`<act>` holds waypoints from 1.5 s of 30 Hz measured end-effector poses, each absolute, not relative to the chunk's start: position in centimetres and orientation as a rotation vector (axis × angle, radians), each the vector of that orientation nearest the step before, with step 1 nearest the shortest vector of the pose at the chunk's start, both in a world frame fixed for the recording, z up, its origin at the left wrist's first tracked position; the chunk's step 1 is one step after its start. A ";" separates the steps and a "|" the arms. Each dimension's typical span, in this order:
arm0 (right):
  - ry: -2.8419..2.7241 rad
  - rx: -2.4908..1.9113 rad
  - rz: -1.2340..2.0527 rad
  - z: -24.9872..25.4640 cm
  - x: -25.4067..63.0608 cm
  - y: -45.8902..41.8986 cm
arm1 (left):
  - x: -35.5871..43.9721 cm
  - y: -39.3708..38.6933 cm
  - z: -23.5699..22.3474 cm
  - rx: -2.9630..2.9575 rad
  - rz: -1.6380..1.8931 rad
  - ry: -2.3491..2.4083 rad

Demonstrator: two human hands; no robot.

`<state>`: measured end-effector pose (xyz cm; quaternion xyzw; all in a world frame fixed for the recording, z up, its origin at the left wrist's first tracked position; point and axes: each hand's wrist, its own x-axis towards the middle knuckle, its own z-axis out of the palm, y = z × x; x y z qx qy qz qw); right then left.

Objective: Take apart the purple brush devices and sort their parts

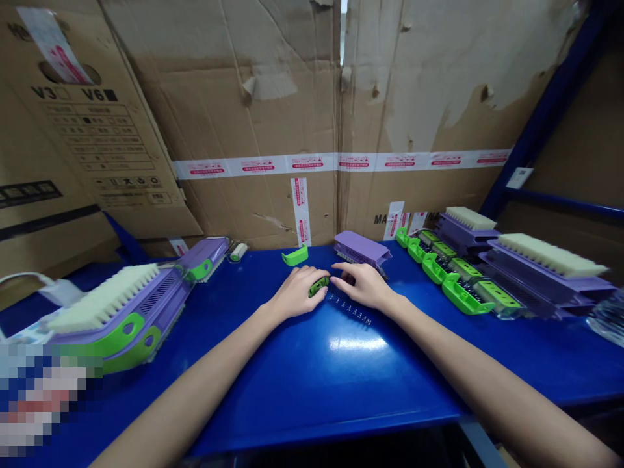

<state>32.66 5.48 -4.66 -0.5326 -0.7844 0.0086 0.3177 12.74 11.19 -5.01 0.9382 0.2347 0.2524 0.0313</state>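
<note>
My left hand (298, 291) is closed round a small green part (318, 286) with a dark face, held low over the blue table. Just to its right is my right hand (361, 283), with index finger and thumb apart and pointing at that part. Nothing shows between those fingers. A slanting row of small screws (349, 309) lies on the table beneath the right hand. Behind the hands are a curved bright-green piece (295, 256) and a purple housing (361, 247) with bristles under it.
Finished-looking purple-and-green brushes (117, 318) lie at the left, near a white plug (61, 292). On the right stand a row of green pieces (463, 296) and more purple housings with pale bristles (550, 253). Cardboard (263, 117) walls off the back of the blue table (292, 390).
</note>
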 end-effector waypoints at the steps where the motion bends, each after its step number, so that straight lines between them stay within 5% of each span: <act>1: -2.086 -1.411 0.071 -4.4 32.5 5.3 | 12.8 11.3 -5.1 2.903 0.765 0.744; 9: -2.124 -1.468 0.325 -4.0 30.9 4.7 | 13.0 11.6 -5.9 2.987 0.926 0.860; 21: -2.065 -1.447 0.014 -5.0 32.5 5.8 | 12.2 12.3 -5.6 2.925 1.017 0.696; 30: -2.006 -1.334 0.195 -5.3 32.2 5.8 | 12.0 12.4 -5.4 2.889 1.053 0.539; 45: -2.182 -1.363 -0.072 -5.2 31.8 5.6 | 13.2 11.8 -4.6 1.919 0.939 0.809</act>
